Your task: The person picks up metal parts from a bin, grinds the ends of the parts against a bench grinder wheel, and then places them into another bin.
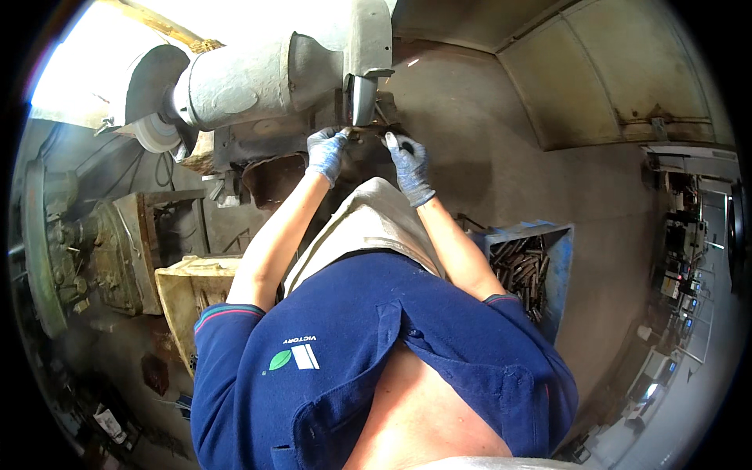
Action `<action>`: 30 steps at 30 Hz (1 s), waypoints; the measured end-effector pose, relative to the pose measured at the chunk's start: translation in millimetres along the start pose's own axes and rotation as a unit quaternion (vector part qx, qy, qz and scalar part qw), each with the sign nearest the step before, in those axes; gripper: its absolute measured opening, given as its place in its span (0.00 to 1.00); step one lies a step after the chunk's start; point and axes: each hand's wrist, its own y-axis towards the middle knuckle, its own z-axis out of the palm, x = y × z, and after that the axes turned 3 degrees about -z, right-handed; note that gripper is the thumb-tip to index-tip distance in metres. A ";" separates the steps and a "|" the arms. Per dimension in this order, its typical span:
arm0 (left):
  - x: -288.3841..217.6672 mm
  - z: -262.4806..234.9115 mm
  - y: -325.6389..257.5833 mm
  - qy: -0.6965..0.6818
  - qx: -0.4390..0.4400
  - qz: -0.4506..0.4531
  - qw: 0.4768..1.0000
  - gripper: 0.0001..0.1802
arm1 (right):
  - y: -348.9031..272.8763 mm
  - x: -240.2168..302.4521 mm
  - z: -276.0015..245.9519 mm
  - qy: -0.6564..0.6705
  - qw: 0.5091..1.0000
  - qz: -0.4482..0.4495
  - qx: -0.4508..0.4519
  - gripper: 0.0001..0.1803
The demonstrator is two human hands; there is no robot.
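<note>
A small dark workpiece (368, 133) is held by both gloved hands, left hand (327, 151) and right hand (409, 164), against the grinding wheel (362, 98) of a grey bench grinder (258, 74). Right of the grinder, a blue bin (560, 266) of metal pieces is seen.

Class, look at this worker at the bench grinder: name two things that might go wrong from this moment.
1. Both gloved hands, left hand and right hand, sit close to the grinding wheel; a glove might catch.
2. Sparks fly near the wheel, and the forearms are bare, so burns seem possible.
</note>
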 end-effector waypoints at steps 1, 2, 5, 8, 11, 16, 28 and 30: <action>-1.3 8.3 0.5 -0.043 0.010 0.001 0.999 0.06 | 0.9 1.1 -4.9 -0.013 1.000 0.001 -0.008 0.15; -3.3 10.3 -0.5 -0.019 0.005 -0.013 1.000 0.06 | 4.3 -8.3 -7.3 0.013 1.000 -0.018 -0.008 0.16; -9.0 7.0 -4.4 0.013 -0.006 -0.036 0.999 0.06 | 2.2 -6.4 -5.8 -0.006 1.000 -0.012 0.004 0.16; 0.6 -9.6 6.0 -0.066 -0.003 -0.021 0.998 0.05 | 0.4 -5.8 10.7 0.016 1.000 0.008 0.003 0.14; 0.7 -22.4 8.4 -0.084 -0.024 -0.002 0.996 0.06 | 0.2 -6.1 27.4 0.064 0.998 0.020 0.014 0.10; 3.2 -41.9 12.9 -0.091 -0.012 0.006 0.996 0.06 | -3.0 -12.3 40.3 0.061 0.998 0.018 0.026 0.07; -26.0 -53.8 -50.3 -0.103 0.064 0.072 0.990 0.07 | -38.8 24.5 20.5 0.006 0.984 -0.169 0.063 0.14; -31.1 -53.6 -66.6 -0.042 0.082 0.115 0.989 0.07 | -47.3 53.6 9.1 -0.043 0.966 -0.242 0.084 0.16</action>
